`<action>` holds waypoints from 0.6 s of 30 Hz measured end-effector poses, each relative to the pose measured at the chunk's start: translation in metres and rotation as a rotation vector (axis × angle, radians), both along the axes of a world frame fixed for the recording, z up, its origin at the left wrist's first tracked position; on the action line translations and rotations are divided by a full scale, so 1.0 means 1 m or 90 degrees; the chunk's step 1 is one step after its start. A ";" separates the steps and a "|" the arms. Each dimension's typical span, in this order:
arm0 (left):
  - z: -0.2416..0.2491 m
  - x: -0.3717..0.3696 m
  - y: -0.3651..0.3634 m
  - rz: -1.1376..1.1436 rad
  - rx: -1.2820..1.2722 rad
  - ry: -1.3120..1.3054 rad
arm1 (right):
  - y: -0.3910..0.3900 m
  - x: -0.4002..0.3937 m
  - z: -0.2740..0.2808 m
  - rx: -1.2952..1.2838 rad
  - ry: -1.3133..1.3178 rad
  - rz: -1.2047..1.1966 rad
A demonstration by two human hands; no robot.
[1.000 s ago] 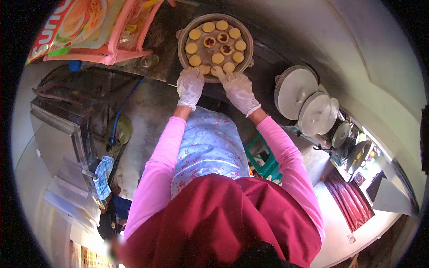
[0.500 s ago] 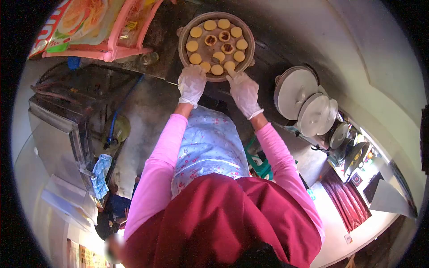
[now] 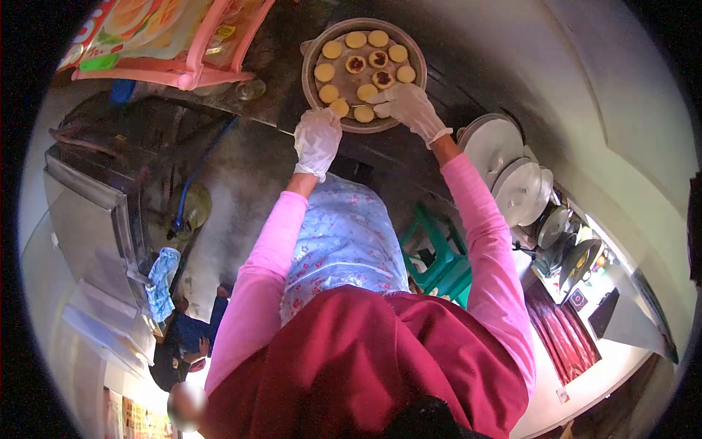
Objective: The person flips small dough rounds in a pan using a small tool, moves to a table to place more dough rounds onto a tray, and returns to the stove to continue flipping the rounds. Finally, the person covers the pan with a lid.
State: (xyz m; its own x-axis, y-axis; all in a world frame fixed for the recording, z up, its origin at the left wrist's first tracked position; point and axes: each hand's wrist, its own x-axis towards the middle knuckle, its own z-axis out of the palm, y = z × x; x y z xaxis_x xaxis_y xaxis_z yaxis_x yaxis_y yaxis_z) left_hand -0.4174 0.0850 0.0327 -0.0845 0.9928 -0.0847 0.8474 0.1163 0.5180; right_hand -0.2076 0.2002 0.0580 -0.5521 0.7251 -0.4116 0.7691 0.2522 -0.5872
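A wide round metal pan holds a ring of flat, pale yellow dough rounds. Three dough rounds nearer its middle bear a dark brown filling. My gloved left hand is closed at the pan's near-left rim. From its fingertips a thin, spoon-like metal utensil reaches over the near dough rounds. My gloved right hand reaches over the near-right rim, fingers stretched left and apart. Its fingertips are close to the utensil's end and an inner dough round, and the hand covers part of the near-right ring.
A pink rack with food packets stands at the upper left, a small glass jar beside it. Pot lids line the right wall. A green plastic stool is below my right arm. Another person is at the lower left.
My right hand has moved from the pan's near rim up and right, farther over the dough rounds. The utensil's end has shifted right and now shows as a thin line.
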 end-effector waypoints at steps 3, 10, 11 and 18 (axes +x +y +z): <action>-0.001 -0.003 -0.002 0.023 0.057 -0.026 | -0.020 0.010 -0.016 -0.007 0.164 -0.054; -0.011 0.012 0.000 0.017 0.117 -0.186 | -0.058 0.023 0.002 -0.267 0.195 -0.429; -0.011 0.017 0.001 0.012 0.111 -0.193 | -0.062 0.025 0.002 -0.089 0.180 -0.345; -0.001 0.002 -0.009 0.142 0.124 -0.198 | -0.092 0.007 0.045 0.325 -0.144 0.000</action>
